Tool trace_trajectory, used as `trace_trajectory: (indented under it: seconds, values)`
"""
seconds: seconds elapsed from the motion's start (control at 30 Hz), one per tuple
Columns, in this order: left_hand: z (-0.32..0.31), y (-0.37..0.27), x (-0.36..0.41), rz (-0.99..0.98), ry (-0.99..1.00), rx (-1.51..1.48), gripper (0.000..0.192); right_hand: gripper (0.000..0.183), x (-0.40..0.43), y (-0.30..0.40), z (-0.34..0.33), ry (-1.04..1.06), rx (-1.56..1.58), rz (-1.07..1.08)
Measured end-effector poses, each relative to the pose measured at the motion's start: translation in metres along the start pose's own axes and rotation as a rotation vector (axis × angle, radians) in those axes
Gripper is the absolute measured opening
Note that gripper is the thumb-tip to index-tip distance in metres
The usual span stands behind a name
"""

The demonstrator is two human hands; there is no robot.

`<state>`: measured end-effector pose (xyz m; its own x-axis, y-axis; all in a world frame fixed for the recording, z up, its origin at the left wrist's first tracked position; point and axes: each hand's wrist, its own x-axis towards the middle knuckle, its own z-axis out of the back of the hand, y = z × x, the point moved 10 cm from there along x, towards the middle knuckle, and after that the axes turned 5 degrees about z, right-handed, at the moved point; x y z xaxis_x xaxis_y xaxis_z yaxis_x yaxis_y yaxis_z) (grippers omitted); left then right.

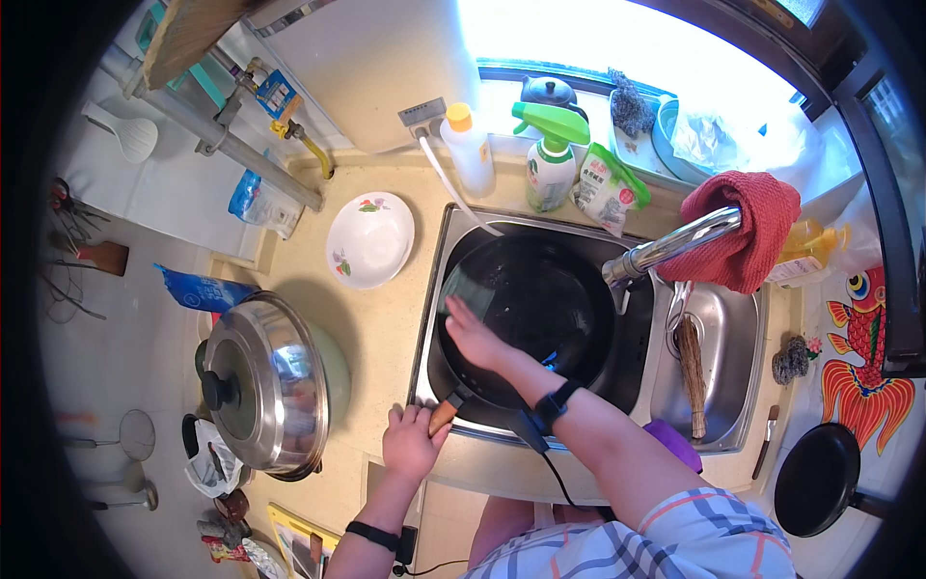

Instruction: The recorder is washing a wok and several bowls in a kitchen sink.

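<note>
A large black wok (542, 304) rests in the left basin of a stainless steel sink (427, 362). My left hand (414, 440) is closed around the wok's wooden-ended handle (443, 415) at the sink's front left corner. Flat and with fingers extended, my right hand (474, 334) lies over the wok's left inner side; whether it touches the surface I cannot tell. It holds nothing. A chrome faucet (673, 242) with a red cloth (752, 228) draped over its spout reaches above the sink. In the small right basin lies a bundled stick brush (691, 376).
A white floral plate (371, 239) and a large lidded pot (268, 383) stand left of the sink. Behind it are a spray bottle (553, 163), a white bottle (469, 155) and a bag (609, 189). A knife (765, 443) and a small black pan (817, 479) are at right.
</note>
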<state>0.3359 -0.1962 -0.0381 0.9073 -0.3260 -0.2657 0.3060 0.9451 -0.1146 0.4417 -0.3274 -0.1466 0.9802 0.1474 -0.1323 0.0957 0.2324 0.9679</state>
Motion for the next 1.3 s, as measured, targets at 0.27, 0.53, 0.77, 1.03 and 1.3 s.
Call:
trace_trajectory:
  seconds: [0.27, 0.53, 0.77, 1.03, 1.3]
  values:
    - [0.003, -0.003, 0.002, -0.003, -0.028, -0.028, 0.034, 0.056, 0.013, -0.004, 0.010, -0.004, -0.099, 0.016]
    - [-0.004, 0.010, -0.004, 0.033, 0.006, -0.024, 0.034, 0.056, -0.054, 0.016, -0.042, 0.313, 0.049, -0.011]
    - [-0.004, -0.002, 0.004, 0.031, 0.042, 0.011, 0.038, 0.041, 0.060, -0.005, 0.030, -0.269, -0.413, 0.264]
    - [-0.002, 0.010, -0.006, 0.047, 0.008, -0.010, 0.036, 0.067, 0.048, -0.047, 0.107, -0.735, -0.026, -0.394]
    - [0.004, 0.009, -0.004, 0.030, -0.029, -0.050, 0.035, 0.066, -0.053, -0.039, -0.046, 0.393, -0.213, -0.206]
